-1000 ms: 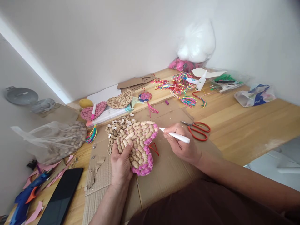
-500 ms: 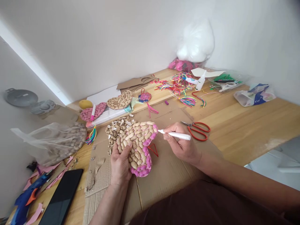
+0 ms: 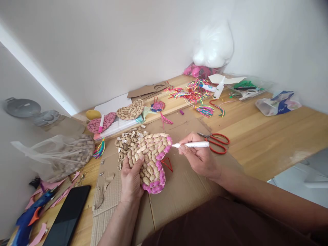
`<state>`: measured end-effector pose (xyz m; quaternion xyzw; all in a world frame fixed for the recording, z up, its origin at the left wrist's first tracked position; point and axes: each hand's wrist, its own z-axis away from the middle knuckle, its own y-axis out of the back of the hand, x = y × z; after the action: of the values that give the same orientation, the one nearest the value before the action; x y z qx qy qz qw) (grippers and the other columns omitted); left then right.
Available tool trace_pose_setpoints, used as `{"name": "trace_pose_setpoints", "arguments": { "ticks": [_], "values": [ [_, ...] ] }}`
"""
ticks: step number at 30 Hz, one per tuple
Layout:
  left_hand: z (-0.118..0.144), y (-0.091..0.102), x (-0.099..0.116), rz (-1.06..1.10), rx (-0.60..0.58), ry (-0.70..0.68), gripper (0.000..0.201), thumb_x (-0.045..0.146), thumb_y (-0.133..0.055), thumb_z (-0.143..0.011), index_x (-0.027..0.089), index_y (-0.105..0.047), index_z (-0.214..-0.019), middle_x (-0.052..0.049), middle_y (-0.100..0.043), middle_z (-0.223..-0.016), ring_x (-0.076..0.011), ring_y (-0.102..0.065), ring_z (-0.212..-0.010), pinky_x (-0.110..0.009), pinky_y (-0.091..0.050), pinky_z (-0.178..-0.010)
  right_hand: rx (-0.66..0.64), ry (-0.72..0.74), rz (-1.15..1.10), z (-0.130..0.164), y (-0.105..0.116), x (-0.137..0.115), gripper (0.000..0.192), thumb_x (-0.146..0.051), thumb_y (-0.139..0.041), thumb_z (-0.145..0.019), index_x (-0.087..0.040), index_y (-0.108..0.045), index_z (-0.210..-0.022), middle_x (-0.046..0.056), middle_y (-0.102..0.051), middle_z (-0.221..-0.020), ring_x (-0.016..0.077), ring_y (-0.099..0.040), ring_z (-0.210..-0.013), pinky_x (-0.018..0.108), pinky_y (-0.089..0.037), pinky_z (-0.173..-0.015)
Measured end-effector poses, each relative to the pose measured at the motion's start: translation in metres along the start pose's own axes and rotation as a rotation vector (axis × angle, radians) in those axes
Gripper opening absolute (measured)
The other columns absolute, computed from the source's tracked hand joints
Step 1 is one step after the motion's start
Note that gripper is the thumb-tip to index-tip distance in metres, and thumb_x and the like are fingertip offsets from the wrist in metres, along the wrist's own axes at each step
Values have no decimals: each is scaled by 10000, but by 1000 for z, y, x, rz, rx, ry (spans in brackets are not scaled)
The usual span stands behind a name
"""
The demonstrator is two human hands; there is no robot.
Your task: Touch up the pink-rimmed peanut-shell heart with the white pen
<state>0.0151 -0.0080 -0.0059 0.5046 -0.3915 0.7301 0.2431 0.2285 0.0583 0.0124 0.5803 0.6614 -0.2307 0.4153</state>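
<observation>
A heart-shaped piece covered in peanut shells (image 3: 150, 158), pink along its right and lower edge, is tilted above a flat cardboard sheet (image 3: 184, 184). My left hand (image 3: 131, 181) grips its lower left side, thumb on the shells. My right hand (image 3: 198, 157) holds a white marker (image 3: 191, 145) whose tip touches the heart's pink right edge. A small red thread loop (image 3: 167, 163) lies just under the heart.
Red scissors (image 3: 216, 140) lie right of my right hand. Loose shells (image 3: 125, 139) sit behind the heart. A bag of peanuts (image 3: 65, 155), a black phone (image 3: 66, 215) and a blue glue gun (image 3: 27, 218) are on the left. Colourful threads (image 3: 197, 92), other shell hearts (image 3: 130, 110) and a white bag (image 3: 214, 44) stand at the back.
The marker has swung from slanting down-right to nearly level, and its tip has come left onto the heart's pink edge. My left hand keeps holding the heart.
</observation>
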Motion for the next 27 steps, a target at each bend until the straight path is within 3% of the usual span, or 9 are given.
{"name": "trace_pose_setpoints", "arguments": {
  "ticks": [14, 21, 27],
  "values": [
    [0, -1, 1, -31, -7, -19, 545, 275, -802, -769, 259, -594, -1272, -98, -670, -1306, -292, -659, -1181, -447, -544, -1015, -8, -52, -66, -3, 2, 5, 128, -295, -494, -1013, -200, -542, -941, 9, -575, -786, 134, -572, -703, 271, -479, -636],
    [1, -2, 0, -15, 2, -15, 545, 290, -805, -765, 248, -591, -1265, -106, -679, -1287, -286, -670, -1159, -433, -555, -996, 31, 143, 256, 1, -1, -3, 39, -181, -531, -962, -214, -550, -966, 25, -619, -828, 148, -590, -717, 283, -482, -654],
    [1, -1, 0, -14, 5, -4, 549, 299, -805, -767, 240, -581, -1264, -109, -689, -1262, -276, -690, -1113, -426, -566, -969, -56, 291, 306, 4, -5, 6, 123, -141, -537, -939, -224, -550, -1028, 37, -633, -849, 195, -623, -877, 328, -523, -768]
  ]
}}
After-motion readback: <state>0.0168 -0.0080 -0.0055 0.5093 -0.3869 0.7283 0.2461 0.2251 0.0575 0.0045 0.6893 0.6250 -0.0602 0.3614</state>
